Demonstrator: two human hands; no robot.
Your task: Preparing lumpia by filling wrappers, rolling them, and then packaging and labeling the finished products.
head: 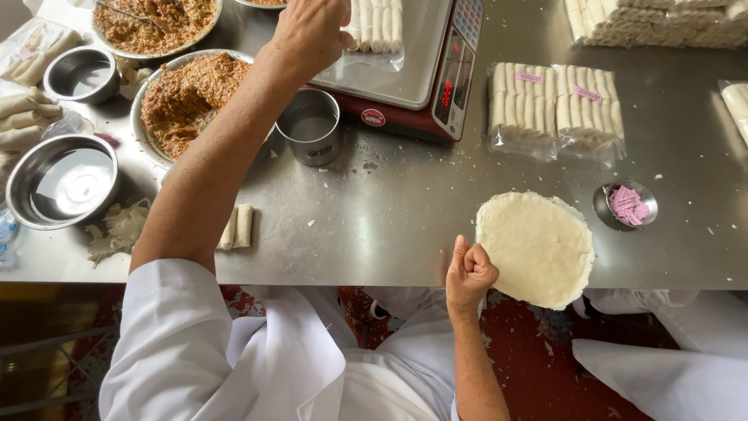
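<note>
Round wrapper stack [536, 248] lies at the near edge of the steel table [405, 210], right of centre, partly overhanging. Right hand [467, 271] is curled shut, pinching the stack's left rim w/ thumb and fingers. Left hand [310, 33] reaches to the far side over the scale [413, 66], fingers closed on rolls [375, 23] lying on its tray (exact grip hidden). Metal cup [310, 126] stands just near of the scale. Filling bowl [187, 97] sits left of the cup, two finished rolls [236, 227] near the left forearm. Bagged rolls [555, 105] lie far right; small dish of pink tags [626, 204] sits right of the stack.
</note>
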